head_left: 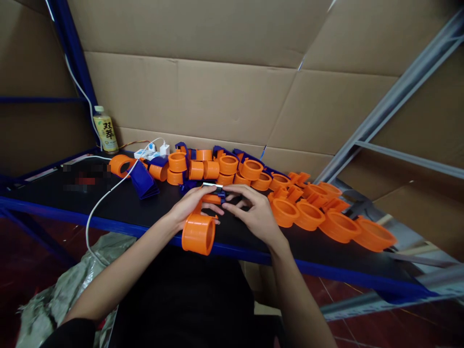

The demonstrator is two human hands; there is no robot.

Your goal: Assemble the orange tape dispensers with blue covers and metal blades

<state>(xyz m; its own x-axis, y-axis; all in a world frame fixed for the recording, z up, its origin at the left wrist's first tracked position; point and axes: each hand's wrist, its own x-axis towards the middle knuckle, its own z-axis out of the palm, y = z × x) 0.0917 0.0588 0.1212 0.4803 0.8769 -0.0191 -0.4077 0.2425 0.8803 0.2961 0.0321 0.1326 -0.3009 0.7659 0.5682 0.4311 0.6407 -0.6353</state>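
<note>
My left hand (pixel 189 205) is closed around an orange plastic tape dispenser (pixel 197 234). Its round tape hub hangs below my palm, over the table's front edge. A toothed cutting blade (pixel 212 185) shows at the dispenser's upper end, above my left thumb. From the right, my right hand (pixel 258 212) pinches a small dark blue part (pixel 222 196) at that same end with thumb and forefinger. My fingers partly hide how the blue part sits against the orange body.
Several orange tape dispenser bodies (pixel 339 226) stand to the right, and more with blue parts (pixel 228 164) are stacked at the back. A blue piece (pixel 143 181), a white cable (pixel 105 195), a power strip (pixel 148 152) and a drink bottle (pixel 106 130) are on the left. Cardboard (pixel 217 96) walls the back.
</note>
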